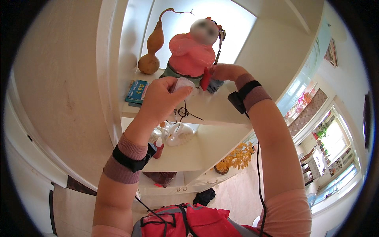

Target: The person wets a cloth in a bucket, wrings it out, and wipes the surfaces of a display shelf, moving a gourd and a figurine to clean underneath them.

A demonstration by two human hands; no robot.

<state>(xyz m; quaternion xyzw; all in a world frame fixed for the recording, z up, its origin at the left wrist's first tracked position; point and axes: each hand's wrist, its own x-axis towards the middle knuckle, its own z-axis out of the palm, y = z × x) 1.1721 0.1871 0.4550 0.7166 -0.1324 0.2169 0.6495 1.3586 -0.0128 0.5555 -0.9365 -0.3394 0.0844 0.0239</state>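
Observation:
My left hand [161,99] grips a small translucent white plastic container [184,84] in front of a painted figurine [194,57] on the upper shelf. The figurine has a pink upper body and a green lower part. Below the container, a knotted dark cord [183,112] hangs over the shelf's front edge. My right hand [226,72] reaches to the figurine's right side, beside a red piece [205,79] and a grey-blue item [215,86]. Its fingers are mostly hidden, so I cannot tell whether it holds the red piece or only touches it.
A dried gourd [151,51] stands left of the figurine, near a stack of blue cards or booklets [137,91]. White swan ornaments [179,134] and a red candle-like item [159,148] occupy the shelf below. A yellow-leaved plant [237,157] stands lower right.

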